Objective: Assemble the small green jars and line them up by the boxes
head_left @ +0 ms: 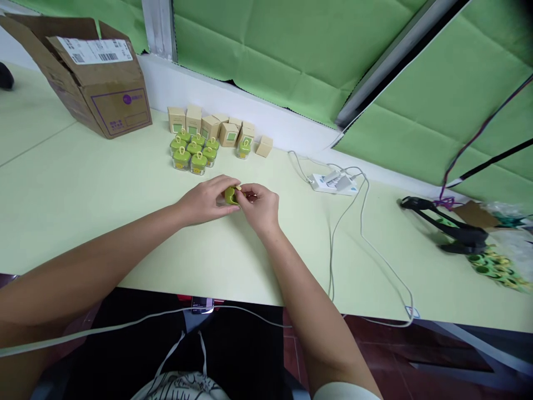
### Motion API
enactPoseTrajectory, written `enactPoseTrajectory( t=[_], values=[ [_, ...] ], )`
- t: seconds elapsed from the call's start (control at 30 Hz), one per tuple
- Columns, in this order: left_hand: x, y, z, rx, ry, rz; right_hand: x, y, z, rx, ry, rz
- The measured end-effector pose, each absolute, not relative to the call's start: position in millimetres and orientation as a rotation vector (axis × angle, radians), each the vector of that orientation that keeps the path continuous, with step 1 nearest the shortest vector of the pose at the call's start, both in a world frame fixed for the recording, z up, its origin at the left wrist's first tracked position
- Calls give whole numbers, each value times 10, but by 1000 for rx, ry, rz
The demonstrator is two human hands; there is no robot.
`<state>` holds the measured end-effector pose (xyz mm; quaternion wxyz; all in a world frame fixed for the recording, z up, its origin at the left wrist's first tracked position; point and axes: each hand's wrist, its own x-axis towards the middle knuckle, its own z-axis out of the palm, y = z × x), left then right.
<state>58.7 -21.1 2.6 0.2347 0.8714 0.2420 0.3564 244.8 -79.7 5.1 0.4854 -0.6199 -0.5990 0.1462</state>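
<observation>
Over the middle of the table, my left hand (208, 199) curls around a small green lid (230, 195) with a pale yellow piece at its top. The fingers of my right hand (260, 206) pinch the same lid from the other side. Whether a clear jar body sits under it is hidden by my fingers. Beyond my hands stands a cluster of small clear jars with green lids and yellow loops (199, 162). One more such jar (244, 148) stands apart, in front of the small cardboard boxes (229, 135) lined along the wall.
A large open carton (120, 105) stands at the back left. A white power strip (334, 184) with plugs lies right of centre, its cables running over the table's front edge. On the far right are a black stand-like object (462, 233) and a heap of green and yellow pieces (497, 266).
</observation>
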Motion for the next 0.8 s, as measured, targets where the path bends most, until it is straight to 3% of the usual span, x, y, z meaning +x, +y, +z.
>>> enactPoseTrajectory(
  t=[0.3,0.63,0.8],
  values=[
    [610,-158,-53,2303,597,1239,2465,-800,72,-1337,-1325,364],
    [623,-236,57,2171,550,1132,2472,-884,148,-1264,-1665,18],
    [617,-245,84,2064,556,1106,2509,-870,149,-1201,-1758,0]
  ],
)
